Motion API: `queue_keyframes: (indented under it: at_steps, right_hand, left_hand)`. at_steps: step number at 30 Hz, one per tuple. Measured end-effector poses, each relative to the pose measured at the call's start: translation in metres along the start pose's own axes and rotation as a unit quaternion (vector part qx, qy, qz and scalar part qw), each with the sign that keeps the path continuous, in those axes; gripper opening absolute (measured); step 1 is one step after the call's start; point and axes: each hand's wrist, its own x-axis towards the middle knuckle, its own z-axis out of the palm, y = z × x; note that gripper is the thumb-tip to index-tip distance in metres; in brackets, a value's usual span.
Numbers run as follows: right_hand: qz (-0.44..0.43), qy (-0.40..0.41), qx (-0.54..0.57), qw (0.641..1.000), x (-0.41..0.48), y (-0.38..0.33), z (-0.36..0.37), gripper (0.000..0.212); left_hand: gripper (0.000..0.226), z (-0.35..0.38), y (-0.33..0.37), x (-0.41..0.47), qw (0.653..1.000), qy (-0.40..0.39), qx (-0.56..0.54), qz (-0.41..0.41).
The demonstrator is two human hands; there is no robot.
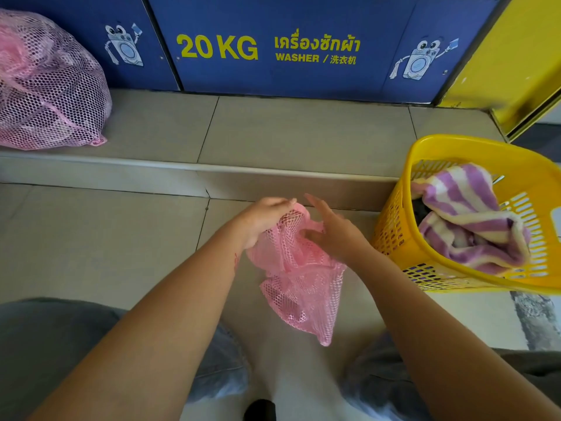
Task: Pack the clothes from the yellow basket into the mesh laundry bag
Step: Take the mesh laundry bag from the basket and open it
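L hand [267, 220] grips mesh bag [300, 287], basket [391, 229] R

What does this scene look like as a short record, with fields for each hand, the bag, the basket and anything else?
left hand: grips the top of the mesh laundry bag
right hand: fingers straight, touching the bag's mesh
bag state: pink, limp, looks empty
yellow basket: at the right, holds a purple striped towel
other: full pink mesh bag on the ledge, far left
progress: nothing packed yet

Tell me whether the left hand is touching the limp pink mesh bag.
Touching. The head view shows the left hand with fingers curled round the top of the mesh bag.
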Motion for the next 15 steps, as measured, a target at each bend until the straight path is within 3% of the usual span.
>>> queue_keyframes:
  at_steps: [5, 9, 15]
  right_hand:
    - [0.005, -0.01, 0.004, 1.0, 0.006, 0.003, 0.001, 0.013]
    - [0.007, -0.007, 0.009, 1.0, 0.008, 0.009, 0.0, 0.005]
    - [-0.027, 0.033, 0.0, 0.999, 0.006, 0.011, 0.002, 0.008]
  left_hand:
    - [0.016, 0.004, 0.005, 0.002, 0.995, 0.017, -0.084, 0.05]
    - [0.027, 0.005, 0.006, -0.002, 0.995, -0.01, -0.063, 0.073]
    - [0.039, 0.008, 0.008, -0.002, 0.985, -0.072, 0.151, 0.048]
